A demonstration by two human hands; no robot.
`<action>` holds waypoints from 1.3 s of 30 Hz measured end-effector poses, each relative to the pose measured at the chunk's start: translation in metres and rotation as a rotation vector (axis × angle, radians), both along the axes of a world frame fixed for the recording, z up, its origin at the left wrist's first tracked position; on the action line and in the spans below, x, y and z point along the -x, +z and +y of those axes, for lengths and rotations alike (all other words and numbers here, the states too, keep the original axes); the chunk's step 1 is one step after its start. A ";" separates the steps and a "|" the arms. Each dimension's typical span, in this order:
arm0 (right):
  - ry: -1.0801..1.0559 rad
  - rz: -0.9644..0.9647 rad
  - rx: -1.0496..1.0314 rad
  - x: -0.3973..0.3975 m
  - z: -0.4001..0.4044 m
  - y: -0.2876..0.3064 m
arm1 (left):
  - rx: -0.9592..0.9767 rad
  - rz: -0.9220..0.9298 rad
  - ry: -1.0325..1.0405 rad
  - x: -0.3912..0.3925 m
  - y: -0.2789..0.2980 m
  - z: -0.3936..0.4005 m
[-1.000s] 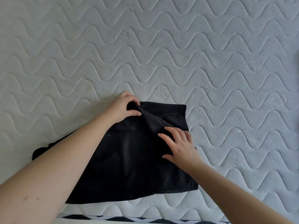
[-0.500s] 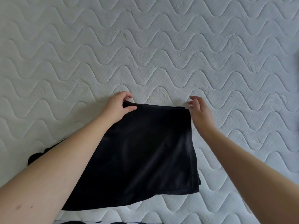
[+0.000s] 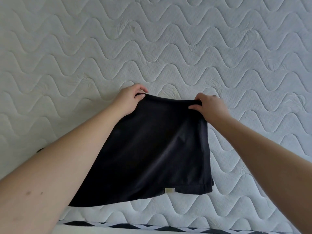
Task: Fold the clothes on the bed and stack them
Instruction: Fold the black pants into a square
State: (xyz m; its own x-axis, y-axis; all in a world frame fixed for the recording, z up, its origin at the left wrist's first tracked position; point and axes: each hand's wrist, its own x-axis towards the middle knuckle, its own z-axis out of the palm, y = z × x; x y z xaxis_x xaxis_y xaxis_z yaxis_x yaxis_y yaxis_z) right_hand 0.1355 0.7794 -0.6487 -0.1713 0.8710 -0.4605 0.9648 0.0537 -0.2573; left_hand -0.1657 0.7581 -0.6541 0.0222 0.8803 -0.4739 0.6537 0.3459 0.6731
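A black garment [image 3: 152, 149] lies folded on the white quilted mattress [image 3: 168, 48], near its front edge. My left hand [image 3: 130, 100] grips the garment's far left corner, fingers curled round the fold. My right hand [image 3: 209, 107] grips the far right corner the same way. The far edge is raised a little off the mattress between my hands. A small pale tag [image 3: 169, 190] shows at the near hem. My left forearm hides the garment's left side.
The mattress stretches bare to the back, left and right. A black-and-white chequered band [image 3: 135, 226] runs along the mattress's front edge at the bottom of the view. A small dark bit [image 3: 39, 150] of fabric peeks out left of my left forearm.
My right hand left the middle of the garment, moved to the far right corner and took hold of it. The crease in the middle is gone, and the far edge has lifted.
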 end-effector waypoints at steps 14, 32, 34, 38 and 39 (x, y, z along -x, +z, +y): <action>-0.452 0.276 0.078 -0.036 -0.118 0.004 | -0.364 0.438 -0.121 -0.020 0.023 -0.110; -0.423 0.369 0.425 -0.080 -0.231 0.002 | -0.496 0.531 -0.525 -0.174 0.011 -0.271; -0.471 0.478 0.467 -0.089 -0.236 0.001 | -0.519 0.503 -0.522 -0.189 0.012 -0.262; -0.753 0.730 0.630 -0.092 -0.243 0.004 | -0.520 0.366 -0.270 -0.207 0.012 -0.252; -0.797 0.769 0.659 -0.093 -0.243 0.005 | -0.497 0.346 -0.181 -0.208 0.013 -0.251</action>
State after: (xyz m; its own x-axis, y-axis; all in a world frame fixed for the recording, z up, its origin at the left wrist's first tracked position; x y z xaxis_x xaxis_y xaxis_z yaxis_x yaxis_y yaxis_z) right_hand 0.2280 0.5363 -0.6433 -0.1234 0.5025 -0.8557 0.2650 -0.8143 -0.5164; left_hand 0.0425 0.5072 -0.6407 0.1101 0.9938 -0.0159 0.8811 -0.0902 0.4643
